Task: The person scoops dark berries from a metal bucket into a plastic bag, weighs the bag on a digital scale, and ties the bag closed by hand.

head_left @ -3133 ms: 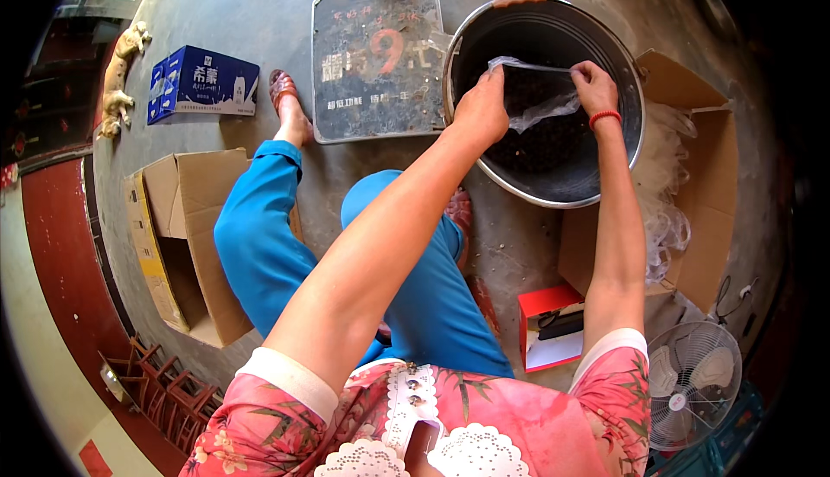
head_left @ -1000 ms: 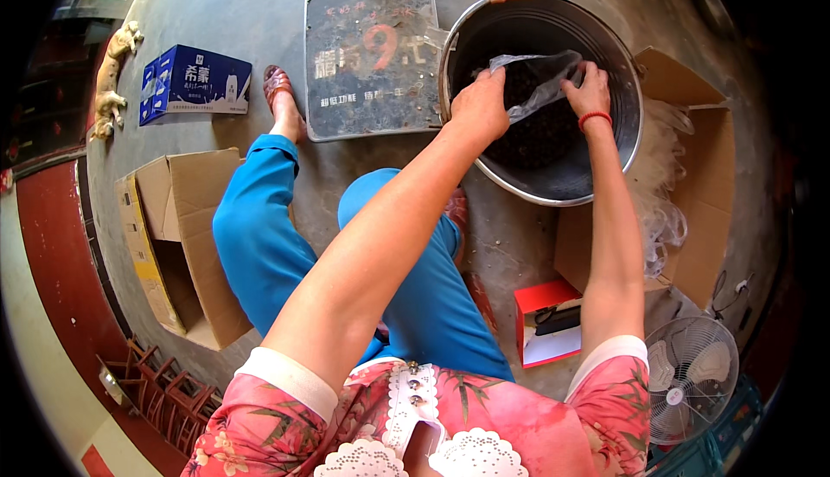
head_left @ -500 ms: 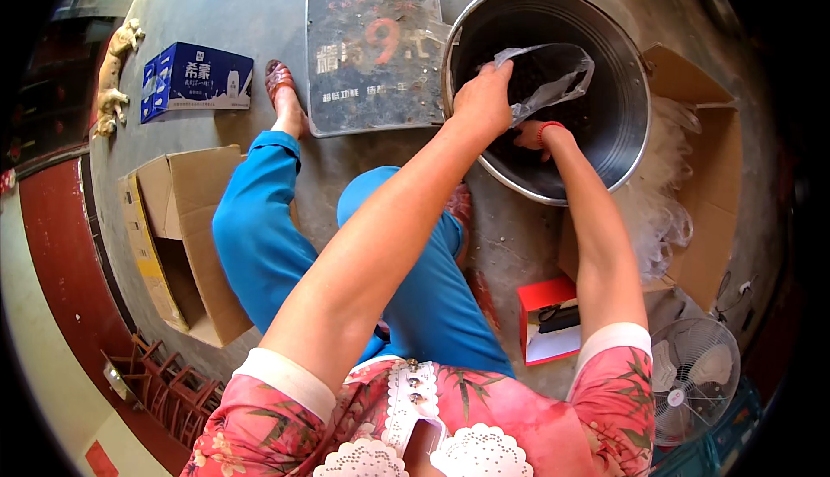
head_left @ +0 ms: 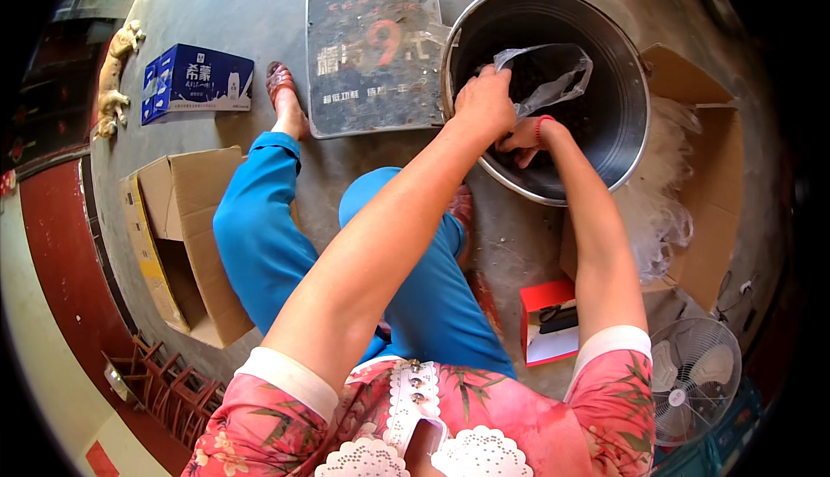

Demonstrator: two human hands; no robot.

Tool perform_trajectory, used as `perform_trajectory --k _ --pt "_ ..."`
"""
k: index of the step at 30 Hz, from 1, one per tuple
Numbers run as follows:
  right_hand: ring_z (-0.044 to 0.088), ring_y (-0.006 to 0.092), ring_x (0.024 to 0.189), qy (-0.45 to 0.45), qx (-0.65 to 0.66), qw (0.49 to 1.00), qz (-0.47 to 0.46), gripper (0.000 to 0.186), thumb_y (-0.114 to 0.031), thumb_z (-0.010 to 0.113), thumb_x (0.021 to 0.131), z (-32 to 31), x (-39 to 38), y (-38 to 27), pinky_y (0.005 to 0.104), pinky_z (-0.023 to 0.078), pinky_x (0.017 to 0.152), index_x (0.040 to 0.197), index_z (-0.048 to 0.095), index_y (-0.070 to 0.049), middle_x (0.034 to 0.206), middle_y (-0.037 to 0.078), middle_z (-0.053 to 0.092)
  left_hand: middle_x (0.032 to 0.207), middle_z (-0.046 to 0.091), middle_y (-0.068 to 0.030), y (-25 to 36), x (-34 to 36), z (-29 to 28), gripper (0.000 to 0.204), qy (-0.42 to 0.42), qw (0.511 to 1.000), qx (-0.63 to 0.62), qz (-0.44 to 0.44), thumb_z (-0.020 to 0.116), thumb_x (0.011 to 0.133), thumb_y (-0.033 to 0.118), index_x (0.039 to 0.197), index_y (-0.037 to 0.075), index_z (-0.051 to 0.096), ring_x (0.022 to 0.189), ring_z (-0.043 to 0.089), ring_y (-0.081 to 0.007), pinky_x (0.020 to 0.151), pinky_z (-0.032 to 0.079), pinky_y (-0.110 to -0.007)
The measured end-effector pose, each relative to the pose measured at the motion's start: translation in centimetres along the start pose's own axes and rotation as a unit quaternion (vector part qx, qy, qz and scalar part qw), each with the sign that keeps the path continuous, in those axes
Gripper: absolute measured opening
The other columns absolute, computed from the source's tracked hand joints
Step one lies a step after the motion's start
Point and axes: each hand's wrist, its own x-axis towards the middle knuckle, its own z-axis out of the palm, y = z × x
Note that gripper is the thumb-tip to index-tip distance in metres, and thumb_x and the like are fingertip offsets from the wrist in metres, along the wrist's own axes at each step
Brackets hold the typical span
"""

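A large round metal bucket [head_left: 624, 161] stands at the upper right, and small dark pieces [head_left: 581, 118], too dim to name, lie inside it. Over its left side my left hand [head_left: 484, 101] is closed on a clear plastic bag [head_left: 566, 88], whose mouth gapes to the right. My right hand [head_left: 522, 140], with a red bracelet at the wrist, reaches inside by the near wall, just below the bag and close to my left hand. Its fingers are curled together, and what they hold, if anything, is hidden.
Right of the bucket, an open carton [head_left: 709, 192] holds clear plastic bags [head_left: 653, 209]. A flat dark board [head_left: 372, 88] lies to its left. Nearby are a red box [head_left: 549, 347], a fan [head_left: 692, 373], a blue carton [head_left: 203, 79], an open cardboard box [head_left: 212, 235] and a lying cat [head_left: 112, 75].
My right hand has moved left and slightly down in the bucket, nearer to my left hand. My left hand keeps its grip on the bag, almost in place.
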Motion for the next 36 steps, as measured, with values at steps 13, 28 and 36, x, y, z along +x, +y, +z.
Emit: perform_trajectory --k 13,28,36 --pt "0.054 0.0082 0.063 0.310 0.071 0.925 -0.210 0.030 -0.017 0.059 0.077 -4.4 -11.5 -3.6 0.0201 0.047 0.046 0.106 0.053 -0.012 0.086 0.002 0.053 0.110 0.048 -0.0150 0.7 -0.4 -0.8 0.044 -0.002 1.000 -0.001 -0.015 0.048 0.068 -0.002 0.112 0.006 0.050 0.101 0.049 -0.0337 0.084 0.041 -0.039" --pt "0.031 0.0060 0.040 0.471 0.391 0.750 -0.248 0.010 -0.016 0.049 0.081 -6.2 -7.0 3.2 0.0228 0.035 0.043 0.082 0.056 -0.008 0.050 -0.006 0.036 0.092 0.057 -0.0155 1.3 1.0 0.7 0.036 0.180 0.966 -0.141 0.117 0.052 0.062 -0.005 0.096 0.003 0.060 0.091 0.053 -0.0324 0.079 0.042 -0.037" --pt "0.035 0.0057 0.044 0.518 0.365 0.707 -0.313 0.012 -0.013 0.044 0.086 -4.2 -19.9 -2.4 0.0224 0.040 0.044 0.086 0.054 -0.007 0.055 -0.003 0.040 0.099 0.060 -0.0176 3.6 0.1 -3.0 0.045 0.119 0.873 -0.453 0.136 0.060 0.057 -0.005 0.101 -0.003 0.058 0.091 0.059 -0.0209 0.079 0.044 -0.026"
